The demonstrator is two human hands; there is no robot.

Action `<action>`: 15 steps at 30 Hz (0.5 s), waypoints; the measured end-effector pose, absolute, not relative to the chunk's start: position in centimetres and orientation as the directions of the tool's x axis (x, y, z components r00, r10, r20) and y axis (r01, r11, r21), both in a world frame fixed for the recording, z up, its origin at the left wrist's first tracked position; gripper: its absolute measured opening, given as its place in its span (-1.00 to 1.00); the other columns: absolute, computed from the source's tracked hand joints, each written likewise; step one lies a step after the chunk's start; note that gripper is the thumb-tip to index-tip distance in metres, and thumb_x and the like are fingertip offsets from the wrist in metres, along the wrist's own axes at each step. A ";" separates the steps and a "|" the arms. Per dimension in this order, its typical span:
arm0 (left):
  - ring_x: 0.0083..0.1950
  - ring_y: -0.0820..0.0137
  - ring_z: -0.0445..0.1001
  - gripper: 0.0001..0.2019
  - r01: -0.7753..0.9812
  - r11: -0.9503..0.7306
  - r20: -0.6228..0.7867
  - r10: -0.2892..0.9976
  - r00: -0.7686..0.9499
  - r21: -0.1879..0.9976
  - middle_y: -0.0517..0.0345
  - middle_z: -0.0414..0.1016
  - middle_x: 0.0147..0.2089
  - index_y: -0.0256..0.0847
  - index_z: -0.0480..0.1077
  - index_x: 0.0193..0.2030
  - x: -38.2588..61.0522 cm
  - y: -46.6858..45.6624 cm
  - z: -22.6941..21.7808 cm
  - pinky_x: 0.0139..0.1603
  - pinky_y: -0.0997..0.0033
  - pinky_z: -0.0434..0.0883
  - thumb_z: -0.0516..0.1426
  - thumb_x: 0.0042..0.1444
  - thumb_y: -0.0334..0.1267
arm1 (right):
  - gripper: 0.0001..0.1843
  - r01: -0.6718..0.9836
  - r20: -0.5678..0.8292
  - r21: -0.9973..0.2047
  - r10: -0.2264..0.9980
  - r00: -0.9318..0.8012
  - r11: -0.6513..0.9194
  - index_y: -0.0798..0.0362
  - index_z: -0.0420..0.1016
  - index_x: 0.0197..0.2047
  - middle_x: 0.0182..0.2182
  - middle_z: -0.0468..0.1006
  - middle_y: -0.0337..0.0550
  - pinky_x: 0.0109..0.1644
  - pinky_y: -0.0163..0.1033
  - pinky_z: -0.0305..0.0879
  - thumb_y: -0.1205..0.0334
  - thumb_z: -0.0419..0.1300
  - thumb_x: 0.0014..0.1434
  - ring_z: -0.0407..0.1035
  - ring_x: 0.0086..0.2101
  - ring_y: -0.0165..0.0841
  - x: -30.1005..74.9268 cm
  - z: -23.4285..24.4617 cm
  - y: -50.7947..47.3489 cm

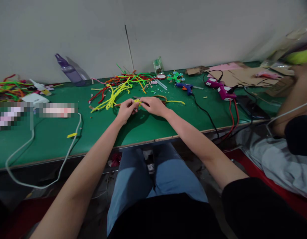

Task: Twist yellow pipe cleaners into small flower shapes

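The person's black shirt (165, 219) lies nearest the camera, with blue jeans (133, 182) beyond it, below both grips. The left grip (127, 110) and right grip (153, 105) meet over the green tabletop (98, 132), thumbs and fingers pinching a small yellow fuzzy piece (138, 102) between them; the fingers hide part of it. A yellow strand (177, 102) sticks out to the right of the right grip; whether it joins the piece cannot be told. A brownish loop (165, 98) lies just behind the right grip, partly covered by it.

Crowding the left grip's left side is a heap of yellow strands (115, 94), with red and green strands (121, 79) behind. Farther left of that grip, a purple bottle (71, 73) leans on the wall. Behind the right grip are clear sticks (161, 83) and teal pieces (175, 77); to its right, a blue glue gun (184, 87) trails a black cord (205, 114), with magenta boxes (226, 93) and another person's arm (287, 99) farther right. The boxes' pale labels and the print on a green packet (158, 65) behind the right grip are too small to read.
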State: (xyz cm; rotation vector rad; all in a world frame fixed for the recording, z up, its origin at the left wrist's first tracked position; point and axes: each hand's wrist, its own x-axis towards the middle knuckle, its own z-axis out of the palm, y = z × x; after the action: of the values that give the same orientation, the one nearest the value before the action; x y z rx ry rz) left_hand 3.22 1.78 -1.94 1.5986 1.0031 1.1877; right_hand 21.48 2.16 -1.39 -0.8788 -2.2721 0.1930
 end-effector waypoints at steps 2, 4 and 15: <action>-0.64 0.58 0.24 -0.70 0.104 -0.294 0.265 0.937 0.227 0.950 0.23 0.37 -0.60 -0.23 0.32 -0.48 3.3 1.7 -1.8 -0.66 0.57 0.16 0.27 -0.02 -0.06 | -0.78 0.550 0.547 -0.361 0.648 -0.529 0.753 0.12 0.45 -0.12 -0.25 0.52 -0.09 -0.22 -0.31 0.11 0.26 0.02 0.31 0.34 -0.29 -0.34 21.5 -1.2 2.0; -0.63 0.58 0.25 -0.69 0.101 -0.308 0.278 0.931 0.235 0.946 0.22 0.40 -0.58 -0.23 0.35 -0.44 3.3 1.7 -1.7 -0.64 0.56 0.18 0.27 -0.04 -0.03 | -0.81 0.552 0.543 -0.362 0.652 -0.529 0.751 0.11 0.43 -0.14 -0.30 0.50 -0.12 -0.26 -0.32 0.09 0.26 0.02 0.30 0.31 -0.34 -0.36 21.5 -1.1 1.9; -0.55 0.54 0.29 -0.70 0.170 -0.478 0.433 0.867 0.246 0.862 0.22 0.42 -0.52 -0.21 0.30 -0.46 3.3 1.6 -1.9 -0.51 0.51 0.23 0.25 0.00 -0.05 | -0.81 0.153 0.296 -0.895 0.814 -0.499 0.419 0.07 0.23 -0.46 -0.73 0.14 -0.39 -0.53 -0.37 0.06 0.34 0.00 0.20 0.09 -0.66 -0.48 20.8 -0.8 2.5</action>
State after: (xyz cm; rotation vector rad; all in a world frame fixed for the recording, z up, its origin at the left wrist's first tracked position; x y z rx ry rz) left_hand 3.27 1.62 -1.87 1.8230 0.9503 1.2709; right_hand 20.80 2.53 -0.79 -0.8218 -1.9132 1.1019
